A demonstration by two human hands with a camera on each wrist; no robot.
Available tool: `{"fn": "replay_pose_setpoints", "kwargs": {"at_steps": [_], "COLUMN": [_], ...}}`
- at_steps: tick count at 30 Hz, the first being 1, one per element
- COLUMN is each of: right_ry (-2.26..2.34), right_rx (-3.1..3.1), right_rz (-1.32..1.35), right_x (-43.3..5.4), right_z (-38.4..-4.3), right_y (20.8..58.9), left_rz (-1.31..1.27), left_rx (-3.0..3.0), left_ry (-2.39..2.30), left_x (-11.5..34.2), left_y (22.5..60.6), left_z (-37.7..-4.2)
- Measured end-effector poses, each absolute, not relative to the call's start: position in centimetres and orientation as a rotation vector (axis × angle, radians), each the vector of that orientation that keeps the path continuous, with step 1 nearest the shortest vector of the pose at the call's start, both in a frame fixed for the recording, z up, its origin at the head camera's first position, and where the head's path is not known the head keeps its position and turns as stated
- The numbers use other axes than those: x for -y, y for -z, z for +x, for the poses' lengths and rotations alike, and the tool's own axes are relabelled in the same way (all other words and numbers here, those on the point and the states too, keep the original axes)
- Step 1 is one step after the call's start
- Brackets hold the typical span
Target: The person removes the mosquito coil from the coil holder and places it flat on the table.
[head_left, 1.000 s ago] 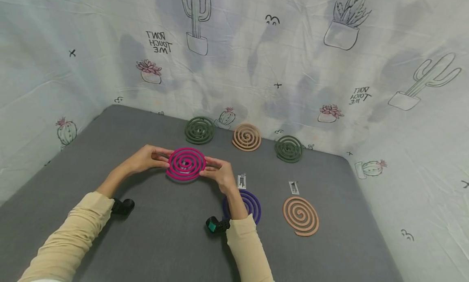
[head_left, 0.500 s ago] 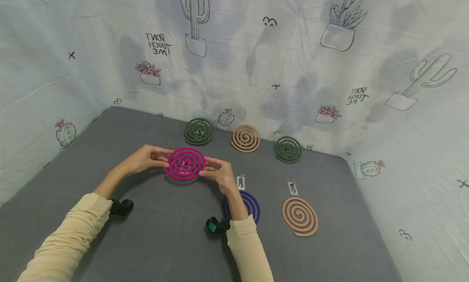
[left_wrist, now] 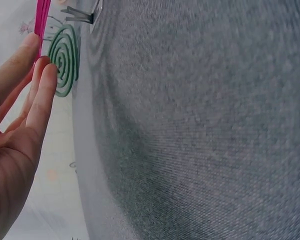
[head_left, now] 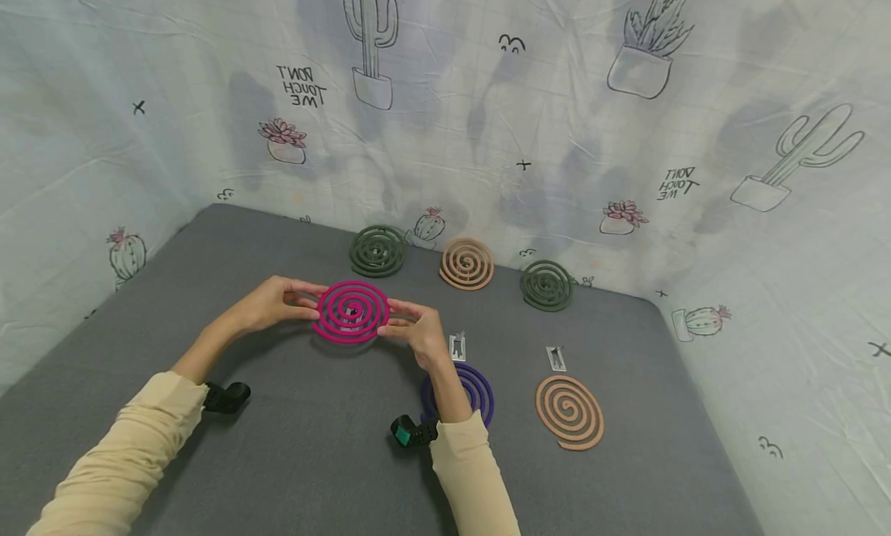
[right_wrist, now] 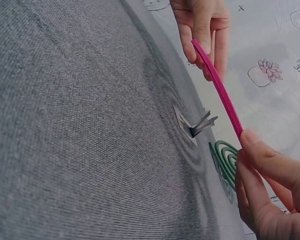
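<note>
A pink mosquito coil (head_left: pixel 358 308) is held level above the grey surface, pinched at opposite edges by both hands. My left hand (head_left: pixel 274 304) grips its left rim between thumb and fingertips; my right hand (head_left: pixel 421 331) pinches the right rim likewise. Seen edge-on in the right wrist view, the pink coil (right_wrist: pixel 221 92) stays apart from a metal coil stand (right_wrist: pixel 185 125) beneath it, whose prongs point up towards it. From the head view that stand shows only through the coil's gaps. A blue mosquito coil (head_left: pixel 489 390) lies partly hidden under my right forearm.
Along the back edge sit a green coil (head_left: pixel 377 251), a tan coil (head_left: pixel 467 264) and another green coil (head_left: pixel 547 285). Two metal stands (head_left: pixel 457 347) lie in the middle row, the other stand (head_left: pixel 556 358) further right. A tan coil (head_left: pixel 569 412) lies nearer. Patterned cloth (head_left: pixel 445 118) hangs behind.
Both hands keep their hold on the pink coil, which has barely moved. The head view shifts slightly; the other coils stay put.
</note>
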State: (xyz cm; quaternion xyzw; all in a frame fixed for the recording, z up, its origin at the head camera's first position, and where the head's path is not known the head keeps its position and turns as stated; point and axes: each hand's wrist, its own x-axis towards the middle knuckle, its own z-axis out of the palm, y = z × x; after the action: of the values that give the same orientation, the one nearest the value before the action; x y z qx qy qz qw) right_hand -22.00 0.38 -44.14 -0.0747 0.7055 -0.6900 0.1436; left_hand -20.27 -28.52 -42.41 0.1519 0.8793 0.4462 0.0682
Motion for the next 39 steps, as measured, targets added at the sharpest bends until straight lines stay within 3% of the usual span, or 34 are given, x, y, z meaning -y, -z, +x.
{"fn": "replay_pose_setpoints", "kwargs": {"at_steps": [39], "right_ry": [1.939], "right_rx": [-2.057], "right_rz": [-0.23], "right_x": [-1.3], "right_z": [-19.9], "right_y": [43.6], "left_rz": [0.513], "left_rx": [-2.631], "left_ry": [-1.377], "left_x": [28.1], "left_y": [42.2], "left_z": [-17.7]}}
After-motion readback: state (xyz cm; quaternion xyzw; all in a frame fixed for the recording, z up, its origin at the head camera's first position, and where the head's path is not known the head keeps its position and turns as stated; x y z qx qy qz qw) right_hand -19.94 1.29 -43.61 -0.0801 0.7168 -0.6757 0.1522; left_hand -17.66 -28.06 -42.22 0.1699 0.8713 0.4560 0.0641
